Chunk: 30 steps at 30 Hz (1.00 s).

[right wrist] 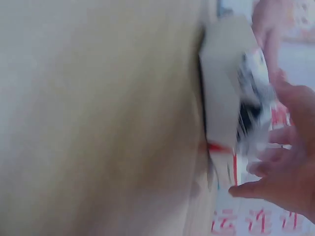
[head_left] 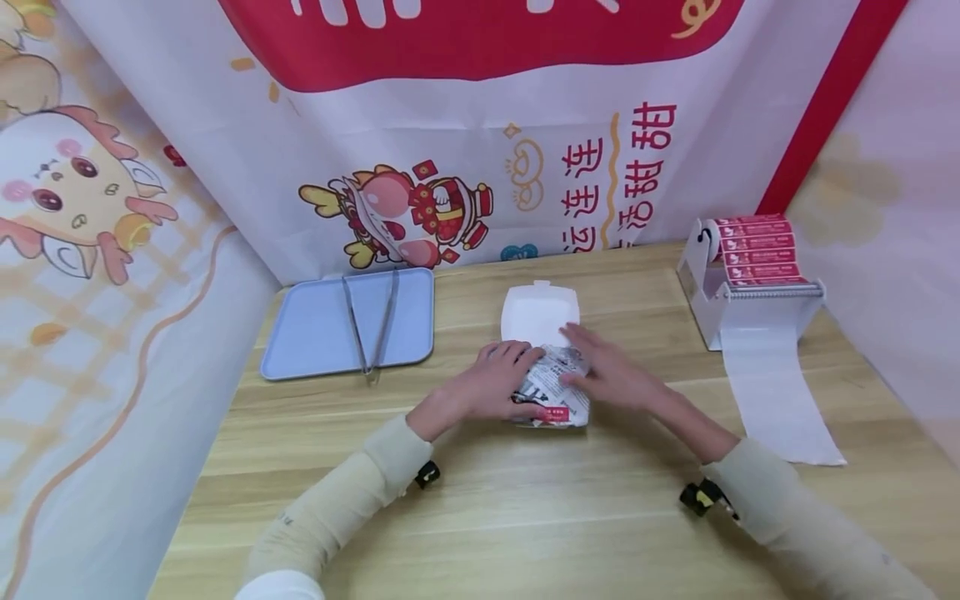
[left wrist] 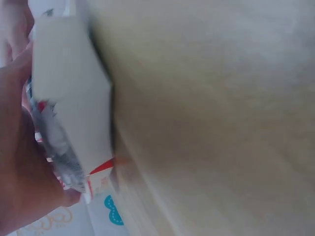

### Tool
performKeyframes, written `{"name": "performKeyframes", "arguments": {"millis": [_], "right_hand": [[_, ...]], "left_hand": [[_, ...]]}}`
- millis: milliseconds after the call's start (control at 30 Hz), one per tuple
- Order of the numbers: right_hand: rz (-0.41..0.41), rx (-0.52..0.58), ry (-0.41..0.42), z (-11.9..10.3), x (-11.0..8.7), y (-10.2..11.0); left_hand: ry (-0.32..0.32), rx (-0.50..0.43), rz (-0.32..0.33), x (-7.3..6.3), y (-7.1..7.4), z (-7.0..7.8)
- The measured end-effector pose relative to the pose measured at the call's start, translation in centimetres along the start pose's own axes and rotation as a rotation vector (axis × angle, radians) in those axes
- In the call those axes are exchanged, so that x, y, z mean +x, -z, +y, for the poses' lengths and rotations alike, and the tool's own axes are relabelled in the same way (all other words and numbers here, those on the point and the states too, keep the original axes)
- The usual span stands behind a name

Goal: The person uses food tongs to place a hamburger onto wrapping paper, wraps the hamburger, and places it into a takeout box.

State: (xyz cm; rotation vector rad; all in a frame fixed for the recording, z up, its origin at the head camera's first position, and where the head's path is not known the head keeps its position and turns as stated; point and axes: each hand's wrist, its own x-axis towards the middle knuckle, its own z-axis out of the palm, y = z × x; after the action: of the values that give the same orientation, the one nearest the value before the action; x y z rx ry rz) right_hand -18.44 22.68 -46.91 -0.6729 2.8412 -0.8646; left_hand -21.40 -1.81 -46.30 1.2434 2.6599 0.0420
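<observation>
A white clamshell takeout box (head_left: 540,310) lies on the table with its lid folded back. In its base sits a packet wrapped in newsprint-patterned paper (head_left: 551,379), with a small red label on the near side. My left hand (head_left: 498,383) holds the packet's left side, fingers bent over the top and thumb along the near part. On the other side, my right hand (head_left: 615,371) is spread and slightly blurred, its fingertips at the packet's right edge. Both wrist views show the pale outer wall of the box (left wrist: 83,108) with the paper (right wrist: 253,108) rising above it.
At the left a light blue tray (head_left: 307,325) bears metal tongs (head_left: 382,325) whose joined end reaches past its near edge. A label dispenser (head_left: 705,292) stands at the right, its white strip (head_left: 780,400) trailing over the table. A printed cloth backdrop (head_left: 465,117) closes off the back.
</observation>
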Motion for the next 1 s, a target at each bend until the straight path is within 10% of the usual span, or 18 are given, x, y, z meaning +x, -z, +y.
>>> {"name": "performKeyframes", "arguments": {"millis": [133,467,733,1000], "right_hand": [[0.105,0.192,-0.129,2.3,1.9,1.5],[-0.075,0.518,-0.433,4.8,7.4,0.7],[-0.017,0.687,-0.462,5.8,10.0,0.9],[0.063,0.652,-0.371,4.6,10.7,2.3]], "left_hand": [[-0.008,-0.074,0.013,0.6,0.4,-0.2],[-0.016,-0.036,-0.016,0.5,0.5,0.2],[-0.181,0.054,0.030,-0.2,0.6,1.5],[-0.152,0.095,0.035,-0.1,0.3,1.5]]}}
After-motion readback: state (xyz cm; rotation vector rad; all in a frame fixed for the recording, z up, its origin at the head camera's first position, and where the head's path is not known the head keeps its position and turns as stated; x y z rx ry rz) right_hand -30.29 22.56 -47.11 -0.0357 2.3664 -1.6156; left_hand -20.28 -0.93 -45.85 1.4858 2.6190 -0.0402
